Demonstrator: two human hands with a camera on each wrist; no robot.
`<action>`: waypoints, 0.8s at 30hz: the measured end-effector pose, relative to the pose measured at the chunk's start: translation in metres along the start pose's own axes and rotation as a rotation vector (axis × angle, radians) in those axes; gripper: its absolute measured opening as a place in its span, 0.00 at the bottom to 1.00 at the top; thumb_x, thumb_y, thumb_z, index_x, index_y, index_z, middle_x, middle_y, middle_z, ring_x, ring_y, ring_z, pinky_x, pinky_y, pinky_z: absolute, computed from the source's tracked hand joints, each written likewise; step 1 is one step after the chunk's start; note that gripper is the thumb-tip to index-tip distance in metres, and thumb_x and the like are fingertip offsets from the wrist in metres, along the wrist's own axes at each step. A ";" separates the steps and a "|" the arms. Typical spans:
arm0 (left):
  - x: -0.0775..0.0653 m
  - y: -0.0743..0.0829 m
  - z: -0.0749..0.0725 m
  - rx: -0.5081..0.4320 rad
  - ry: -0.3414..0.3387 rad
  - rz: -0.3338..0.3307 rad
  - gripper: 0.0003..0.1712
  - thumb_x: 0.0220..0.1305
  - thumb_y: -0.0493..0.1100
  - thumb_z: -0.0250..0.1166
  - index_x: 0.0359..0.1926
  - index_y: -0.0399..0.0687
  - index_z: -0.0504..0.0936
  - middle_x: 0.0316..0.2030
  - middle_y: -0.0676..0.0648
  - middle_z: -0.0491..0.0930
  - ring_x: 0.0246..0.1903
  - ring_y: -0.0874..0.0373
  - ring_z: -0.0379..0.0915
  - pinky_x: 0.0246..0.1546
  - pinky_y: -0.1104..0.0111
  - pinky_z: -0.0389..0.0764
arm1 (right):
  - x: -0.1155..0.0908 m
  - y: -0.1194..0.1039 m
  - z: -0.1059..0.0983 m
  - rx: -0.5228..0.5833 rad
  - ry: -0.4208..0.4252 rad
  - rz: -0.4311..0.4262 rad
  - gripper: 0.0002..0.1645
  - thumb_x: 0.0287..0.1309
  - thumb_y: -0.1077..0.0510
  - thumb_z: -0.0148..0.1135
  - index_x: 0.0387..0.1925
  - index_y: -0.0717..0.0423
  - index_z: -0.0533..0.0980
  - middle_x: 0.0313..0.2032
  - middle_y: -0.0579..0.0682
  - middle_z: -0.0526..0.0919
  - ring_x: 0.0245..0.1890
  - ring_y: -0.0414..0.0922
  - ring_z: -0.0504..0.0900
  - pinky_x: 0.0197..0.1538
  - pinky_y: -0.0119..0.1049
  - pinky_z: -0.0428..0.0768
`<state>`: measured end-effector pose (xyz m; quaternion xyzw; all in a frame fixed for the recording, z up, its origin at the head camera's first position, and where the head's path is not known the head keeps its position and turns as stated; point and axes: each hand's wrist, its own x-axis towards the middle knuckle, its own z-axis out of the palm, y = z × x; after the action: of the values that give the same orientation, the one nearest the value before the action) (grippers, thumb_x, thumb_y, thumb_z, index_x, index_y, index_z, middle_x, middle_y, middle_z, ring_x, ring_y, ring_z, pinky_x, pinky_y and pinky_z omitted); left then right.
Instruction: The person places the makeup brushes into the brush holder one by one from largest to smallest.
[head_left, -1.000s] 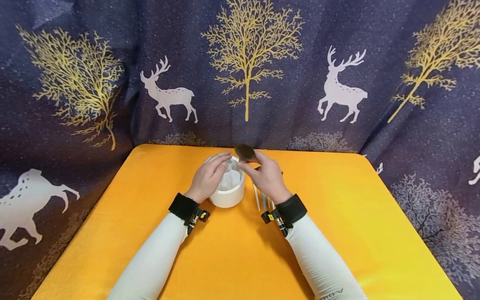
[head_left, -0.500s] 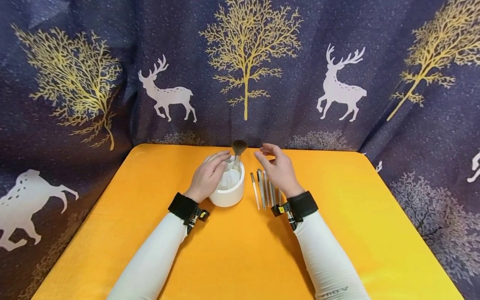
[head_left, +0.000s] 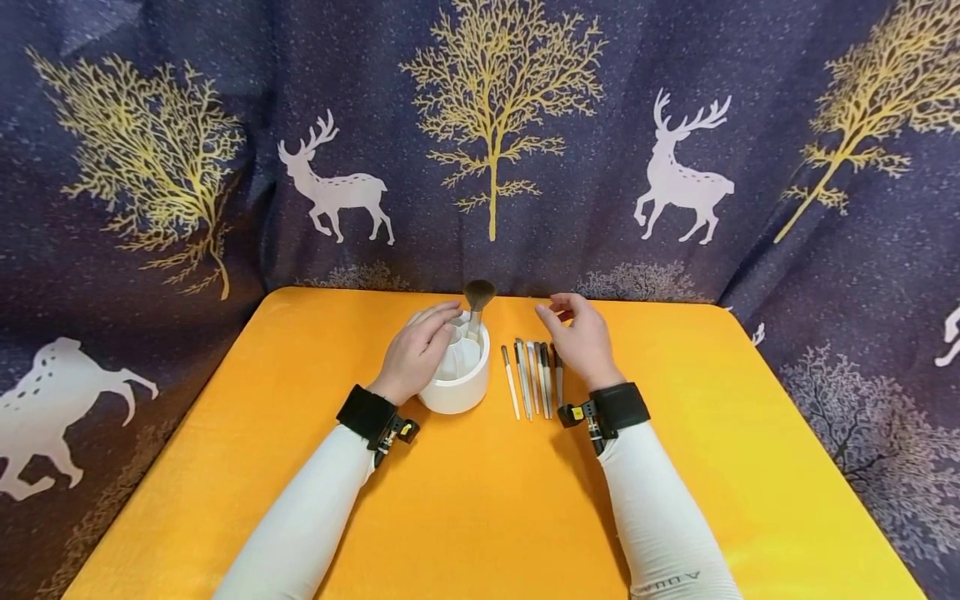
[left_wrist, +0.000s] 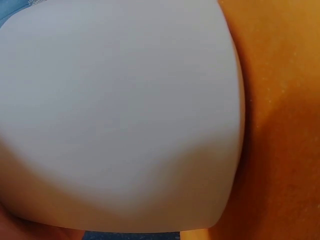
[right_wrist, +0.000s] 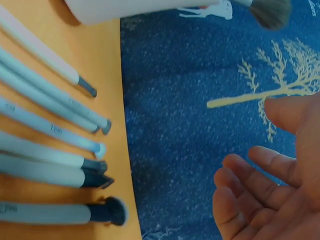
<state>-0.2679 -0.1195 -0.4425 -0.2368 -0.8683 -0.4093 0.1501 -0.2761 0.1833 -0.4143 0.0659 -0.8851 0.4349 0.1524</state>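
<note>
A white round brush holder (head_left: 456, 398) with inner dividers stands on the table. One large makeup brush (head_left: 479, 295) with a wide dark head stands upright in it, towards the back right. My left hand (head_left: 411, 357) rests along the holder's left side, fingers extended over the rim; the holder's white wall (left_wrist: 125, 100) fills most of the left wrist view. To the right lie several slim makeup brushes (head_left: 534, 379) in a row, bristles pointing away. My right hand (head_left: 587, 346) hovers beside the row's right end, empty, its fingers (right_wrist: 235, 200) loosely bent in the right wrist view.
An orange cloth (head_left: 480, 517) covers the table. Behind its far edge hangs a dark blue curtain (head_left: 525, 258) printed with white deer and golden trees. The thickest lying brush (right_wrist: 45, 213) is at the row's right end.
My right hand has let go of the large brush, which now stands in the holder, and has moved right past the row of brushes. My left hand has stayed at the holder.
</note>
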 end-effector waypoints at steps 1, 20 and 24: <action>0.000 0.000 0.000 -0.001 0.000 -0.001 0.28 0.90 0.51 0.48 0.77 0.46 0.80 0.78 0.49 0.75 0.77 0.48 0.68 0.78 0.49 0.67 | 0.000 0.002 -0.001 -0.008 -0.004 0.008 0.29 0.81 0.44 0.66 0.68 0.61 0.79 0.56 0.59 0.86 0.55 0.58 0.82 0.56 0.55 0.79; -0.002 0.000 -0.001 -0.005 0.005 0.006 0.28 0.89 0.51 0.49 0.76 0.45 0.81 0.77 0.49 0.75 0.77 0.48 0.69 0.77 0.49 0.67 | -0.003 0.031 -0.004 -0.225 -0.167 0.179 0.21 0.79 0.45 0.67 0.43 0.61 0.83 0.30 0.54 0.81 0.29 0.52 0.77 0.36 0.47 0.74; -0.001 0.000 0.000 -0.007 -0.004 0.006 0.28 0.90 0.51 0.49 0.76 0.46 0.81 0.78 0.49 0.75 0.77 0.48 0.68 0.78 0.49 0.67 | -0.003 0.034 -0.009 -0.272 -0.264 0.201 0.28 0.78 0.45 0.68 0.22 0.52 0.73 0.17 0.45 0.64 0.18 0.46 0.63 0.29 0.42 0.62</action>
<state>-0.2670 -0.1196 -0.4425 -0.2406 -0.8664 -0.4115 0.1487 -0.2802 0.2113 -0.4361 0.0127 -0.9500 0.3120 -0.0014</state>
